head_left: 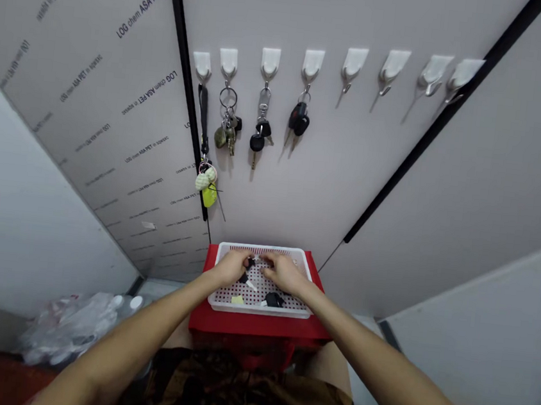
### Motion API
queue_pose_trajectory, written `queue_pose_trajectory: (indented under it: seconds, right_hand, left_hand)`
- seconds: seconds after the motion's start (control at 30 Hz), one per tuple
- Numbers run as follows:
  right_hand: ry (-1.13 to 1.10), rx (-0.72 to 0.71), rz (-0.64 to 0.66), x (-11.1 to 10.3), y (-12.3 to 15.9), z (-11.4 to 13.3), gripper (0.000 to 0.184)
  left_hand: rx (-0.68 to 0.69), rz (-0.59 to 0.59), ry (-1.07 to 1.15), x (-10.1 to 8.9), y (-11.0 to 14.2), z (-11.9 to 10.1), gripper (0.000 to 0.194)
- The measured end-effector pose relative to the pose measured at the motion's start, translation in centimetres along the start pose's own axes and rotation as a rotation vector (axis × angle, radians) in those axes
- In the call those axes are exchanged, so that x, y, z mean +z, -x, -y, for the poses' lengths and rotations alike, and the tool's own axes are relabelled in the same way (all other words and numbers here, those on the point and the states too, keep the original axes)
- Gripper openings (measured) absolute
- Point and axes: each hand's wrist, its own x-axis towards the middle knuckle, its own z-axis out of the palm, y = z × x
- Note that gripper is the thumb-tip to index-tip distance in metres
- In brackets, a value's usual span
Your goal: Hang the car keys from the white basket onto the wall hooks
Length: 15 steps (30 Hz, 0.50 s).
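Observation:
A white perforated plastic tray (265, 250) sits on a red stand (257, 325) in front of me. My left hand (233, 267) and my right hand (283, 273) are over the tray's far half, fingers meeting around a small black key (249, 263). My hands partly hide it, so any grip is unclear. Below them lie a black-headed key (245, 280), a black key fob (274, 299) and a small yellow tag (238, 299).
Several white adhesive hooks (270, 61) run along the grey wall. Key bunches (227, 127) and a black-headed set (261, 127) hang from them, with a lanyard and yellow charm (207, 183) at the left. A crumpled plastic bag (71, 330) lies at the lower left.

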Motion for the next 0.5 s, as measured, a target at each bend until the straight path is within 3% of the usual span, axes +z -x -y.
queue_pose_trajectory:
  seconds: [0.13,0.27,0.4,0.5]
  right_hand:
    - [-0.182,-0.021,-0.074,1.1,-0.7,0.7,0.026]
    - [-0.416,0.017,-0.152,1.0,-0.7,0.6,0.021]
    - [-0.583,0.016,-0.287,-0.4,0.0,0.8,0.021]
    - [-0.58,0.029,-0.368,-2.5,0.8,1.2,0.019]
  left_hand:
    - [0.062,-0.055,0.252,0.1,-0.1,-0.7,0.038]
    - [0.053,-0.134,0.48,-1.4,-0.5,-1.8,0.033]
    - [0.054,-0.141,0.591,-3.4,-1.1,-3.5,0.029]
    - [0.068,-0.188,0.567,-4.5,-1.6,-5.3,0.034]
